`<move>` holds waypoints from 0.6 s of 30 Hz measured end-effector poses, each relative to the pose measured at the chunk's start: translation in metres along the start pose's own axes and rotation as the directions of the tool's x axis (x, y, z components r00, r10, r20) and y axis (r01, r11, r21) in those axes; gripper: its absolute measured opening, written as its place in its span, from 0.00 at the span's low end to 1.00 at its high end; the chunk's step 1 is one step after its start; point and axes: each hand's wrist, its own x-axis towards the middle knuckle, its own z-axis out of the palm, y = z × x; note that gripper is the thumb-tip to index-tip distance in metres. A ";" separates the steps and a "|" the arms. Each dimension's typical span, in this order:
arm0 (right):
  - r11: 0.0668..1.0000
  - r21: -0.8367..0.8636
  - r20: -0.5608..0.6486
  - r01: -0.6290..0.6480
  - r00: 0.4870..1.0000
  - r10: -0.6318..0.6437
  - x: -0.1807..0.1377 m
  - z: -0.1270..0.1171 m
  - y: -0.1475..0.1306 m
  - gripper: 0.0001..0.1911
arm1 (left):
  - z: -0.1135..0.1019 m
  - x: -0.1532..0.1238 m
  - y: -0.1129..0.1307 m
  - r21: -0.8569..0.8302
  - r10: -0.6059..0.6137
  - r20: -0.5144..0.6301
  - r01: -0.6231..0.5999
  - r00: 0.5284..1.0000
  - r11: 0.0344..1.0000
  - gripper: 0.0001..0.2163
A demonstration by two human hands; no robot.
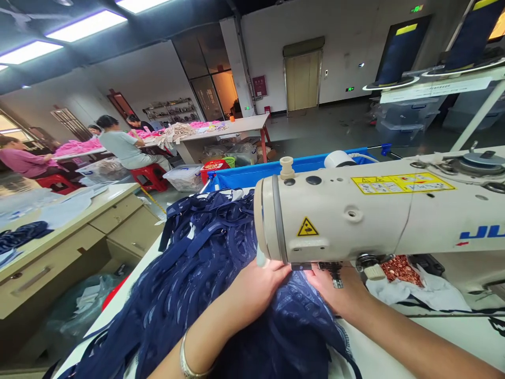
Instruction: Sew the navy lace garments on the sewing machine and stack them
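Presently, navy patterned fabric (298,305) is touched by the left hand (256,284) and the right hand (341,288), one on either side, just beneath the sewing machine (319,210). Both hands are partly hidden by its head, so whether the fabric is pinched or merely pressed cannot be told. More navy garments (189,273) are heaped on the white table (366,347), to the left.

Sewing machine (339,216): blue letters (471,235), probably "JU", cut off at right | same machine: yellow warning triangle (307,227), yellow-edged picture label (402,183) | wall (260,47): green sign (416,9), too small to read
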 end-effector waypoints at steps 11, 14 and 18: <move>0.999 0.019 0.119 0.037 0.992 -0.039 0.007 -0.038 0.001 0.15 | 0.003 0.000 -0.005 -0.079 0.038 -0.030 -0.040 0.999 0.996 0.19; 0.997 0.066 0.104 0.028 0.994 -0.035 0.003 -0.024 0.002 0.15 | 0.004 0.000 -0.005 -0.057 0.057 -0.051 -0.060 0.997 0.997 0.19; 1.000 0.029 0.069 -0.009 0.998 0.007 -0.003 -0.006 0.002 0.15 | 0.005 0.000 -0.006 -0.026 0.061 -0.070 -0.063 0.996 0.998 0.19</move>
